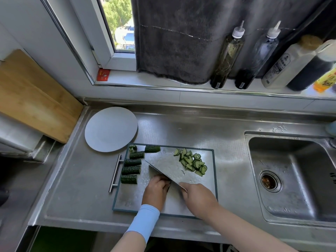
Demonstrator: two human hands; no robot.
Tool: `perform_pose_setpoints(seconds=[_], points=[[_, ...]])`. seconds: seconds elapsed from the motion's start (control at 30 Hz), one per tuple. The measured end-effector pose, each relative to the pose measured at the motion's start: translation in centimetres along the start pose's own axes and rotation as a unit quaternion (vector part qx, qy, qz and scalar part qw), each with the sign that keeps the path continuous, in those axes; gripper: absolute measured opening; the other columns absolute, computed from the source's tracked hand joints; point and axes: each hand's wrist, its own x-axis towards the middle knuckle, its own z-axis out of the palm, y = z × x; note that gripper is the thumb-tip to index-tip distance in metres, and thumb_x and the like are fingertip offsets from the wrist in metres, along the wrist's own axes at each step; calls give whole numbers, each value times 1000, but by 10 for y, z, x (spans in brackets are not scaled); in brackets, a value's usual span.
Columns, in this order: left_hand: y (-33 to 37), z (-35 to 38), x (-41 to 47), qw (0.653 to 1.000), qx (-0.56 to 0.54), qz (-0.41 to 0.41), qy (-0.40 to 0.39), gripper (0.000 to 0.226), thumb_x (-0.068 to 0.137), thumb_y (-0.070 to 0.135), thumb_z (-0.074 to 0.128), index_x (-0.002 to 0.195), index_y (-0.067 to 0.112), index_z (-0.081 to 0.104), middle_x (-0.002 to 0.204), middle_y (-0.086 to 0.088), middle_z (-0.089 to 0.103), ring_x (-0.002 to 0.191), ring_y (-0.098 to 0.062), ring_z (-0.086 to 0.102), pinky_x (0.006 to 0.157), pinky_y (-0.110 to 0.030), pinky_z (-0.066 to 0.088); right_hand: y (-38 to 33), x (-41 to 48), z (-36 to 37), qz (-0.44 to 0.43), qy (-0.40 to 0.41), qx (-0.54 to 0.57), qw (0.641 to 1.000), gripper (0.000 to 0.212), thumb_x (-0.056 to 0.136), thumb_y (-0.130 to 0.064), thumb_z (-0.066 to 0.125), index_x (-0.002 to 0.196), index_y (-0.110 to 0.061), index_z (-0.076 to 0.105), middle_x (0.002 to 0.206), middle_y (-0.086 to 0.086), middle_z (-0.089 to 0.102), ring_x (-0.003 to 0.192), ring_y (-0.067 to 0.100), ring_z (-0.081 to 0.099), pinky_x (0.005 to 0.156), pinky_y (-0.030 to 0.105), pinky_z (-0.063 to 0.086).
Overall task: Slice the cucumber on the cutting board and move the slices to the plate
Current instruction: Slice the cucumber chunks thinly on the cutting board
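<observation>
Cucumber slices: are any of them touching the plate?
Apart. The head view shows the slices piled on the right of the cutting board, while the plate sits off the board's far-left corner with uncut cucumber chunks lying between them.

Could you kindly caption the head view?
Right hand holds a broad steel cleaver beside green cucumber slices on a metal cutting board.

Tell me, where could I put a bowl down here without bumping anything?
The counter is bare between the cutting board and the sink, and in the strip behind the board, right of the plate. The board is crowded: cucumber chunks left, slices right, knife, left hand and right hand between.
</observation>
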Motion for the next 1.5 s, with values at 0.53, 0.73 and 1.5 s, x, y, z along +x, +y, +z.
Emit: perform_pose_setpoints(seconds=[0.53, 0.73, 1.5], points=[[4, -1, -2, 1000, -6, -13, 20, 22, 63, -1, 86, 78, 12, 76, 86, -2, 70, 87, -12, 53, 77, -16, 41, 20, -25, 4, -1, 27, -15, 1000, 32, 102, -30, 37, 129, -38, 54, 85, -1, 68, 79, 24, 61, 66, 33, 48], [3, -1, -3, 1000, -17, -20, 17, 21, 64, 0, 86, 77, 13, 76, 85, -1, 69, 85, -10, 54, 74, -15, 42, 19, -20, 2, 0, 6, -17, 1000, 34, 103, -28, 37, 130, -36, 56, 95, 2, 71, 85, 24, 63, 71, 33, 49], [1, -3, -3, 999, -29, -27, 12, 19, 66, 0, 85, 77, 12, 76, 86, -2, 69, 86, -9, 53, 78, -9, 39, 20, -23, 3, -12, 11, -26, 1000, 22, 101, -27, 37, 110, -38, 54, 72, -6, 55, 65, 21, 48, 51, 29, 35]])
